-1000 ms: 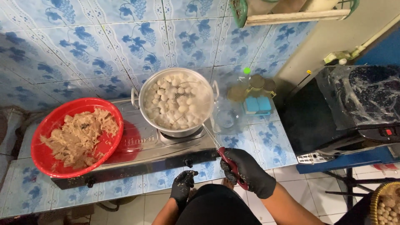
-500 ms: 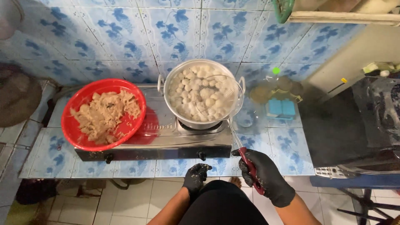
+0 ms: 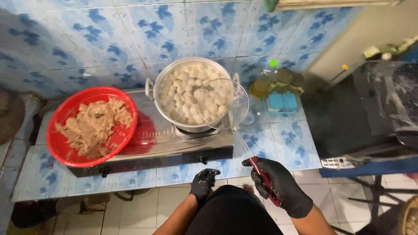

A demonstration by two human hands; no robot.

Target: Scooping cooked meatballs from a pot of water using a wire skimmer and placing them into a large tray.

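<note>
My right hand [image 3: 278, 185], in a black glove, grips the red handle of a wire skimmer [image 3: 222, 104]. Its round mesh head hangs over the right rim of a metal pot [image 3: 172, 117] full of pale round balls in water. The pot stands on a steel tabletop stove [image 3: 174, 139]. My left hand [image 3: 203, 182], also gloved in black and smeared with paste, hovers by the stove's front edge with fingers loosely curled, holding nothing. A red bowl [image 3: 65, 150] of beige minced mixture rests on the stove's left burner.
Jars and bottles with a blue block [image 3: 278, 89] stand right of the pot on the blue-flowered tiled counter [image 3: 287, 139]. A dark appliance [image 3: 370, 113] fills the right side. Tiled wall lies behind, pale floor tiles below.
The skimmer's head has lifted out and now sits over the pot's right rim. The view moved closer and shifted; my left hand stays near the stove front.
</note>
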